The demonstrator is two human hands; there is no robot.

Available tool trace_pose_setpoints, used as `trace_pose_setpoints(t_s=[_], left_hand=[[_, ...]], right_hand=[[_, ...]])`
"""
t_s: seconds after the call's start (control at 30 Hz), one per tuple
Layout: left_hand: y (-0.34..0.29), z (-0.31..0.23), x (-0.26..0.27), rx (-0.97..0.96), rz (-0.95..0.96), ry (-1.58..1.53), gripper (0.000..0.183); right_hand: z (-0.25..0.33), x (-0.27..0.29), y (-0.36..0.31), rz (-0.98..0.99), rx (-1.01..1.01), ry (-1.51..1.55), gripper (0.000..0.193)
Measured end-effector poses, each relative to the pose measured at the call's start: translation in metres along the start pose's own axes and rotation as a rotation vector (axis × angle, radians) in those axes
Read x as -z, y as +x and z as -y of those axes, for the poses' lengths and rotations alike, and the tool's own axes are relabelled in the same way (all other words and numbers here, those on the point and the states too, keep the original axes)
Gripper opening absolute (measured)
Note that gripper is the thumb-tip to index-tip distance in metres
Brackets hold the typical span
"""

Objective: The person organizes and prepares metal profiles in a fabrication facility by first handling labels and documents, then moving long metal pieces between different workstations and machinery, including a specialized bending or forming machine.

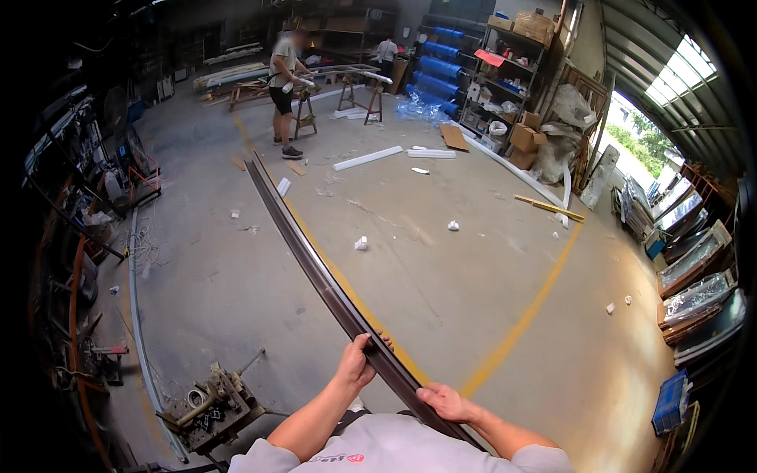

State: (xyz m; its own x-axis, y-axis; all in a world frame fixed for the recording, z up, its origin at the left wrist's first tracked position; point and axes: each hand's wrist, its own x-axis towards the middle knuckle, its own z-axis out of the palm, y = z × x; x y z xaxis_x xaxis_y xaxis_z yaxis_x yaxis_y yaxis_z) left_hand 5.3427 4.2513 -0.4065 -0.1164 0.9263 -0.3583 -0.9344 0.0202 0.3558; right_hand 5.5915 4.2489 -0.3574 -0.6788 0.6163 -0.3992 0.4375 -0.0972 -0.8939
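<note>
A long dark brown metal profile [303, 251] stretches from close against my body away to the far left, well out over the floor. My left hand [359, 363] is wrapped round it, thumb on top and fingertips showing at its right side. Closer to me, my right hand [443, 402] grips the same profile from the right, its thumb lying over the upper face. The near end of the profile passes beside my shirt and leaves the picture at the lower edge.
At lower left stands a metal machine [211, 406]. Further off, a co-worker [285, 87] works at trestles [361, 102]. White strips [367, 158] and crumpled scraps [360, 243] lie on the floor. Framed panels [698, 256] and a blue crate [670, 400] line the right; shelves [505, 71] stand behind.
</note>
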Motion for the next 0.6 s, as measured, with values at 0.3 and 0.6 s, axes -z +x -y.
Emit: trace_pose_setpoints(t_s=[0.3,0.6], left_hand=[[0.209,-0.157,-0.022,-0.125,-0.166,0.034,0.041],[0.431,-0.344,-0.029,-0.358,-0.478,-0.013,0.042]], right_hand=[[0.124,0.071,0.238,0.042,-0.089,-0.464,0.055],[0.209,0.122,0.536,0.244,0.102,-0.542,0.059]])
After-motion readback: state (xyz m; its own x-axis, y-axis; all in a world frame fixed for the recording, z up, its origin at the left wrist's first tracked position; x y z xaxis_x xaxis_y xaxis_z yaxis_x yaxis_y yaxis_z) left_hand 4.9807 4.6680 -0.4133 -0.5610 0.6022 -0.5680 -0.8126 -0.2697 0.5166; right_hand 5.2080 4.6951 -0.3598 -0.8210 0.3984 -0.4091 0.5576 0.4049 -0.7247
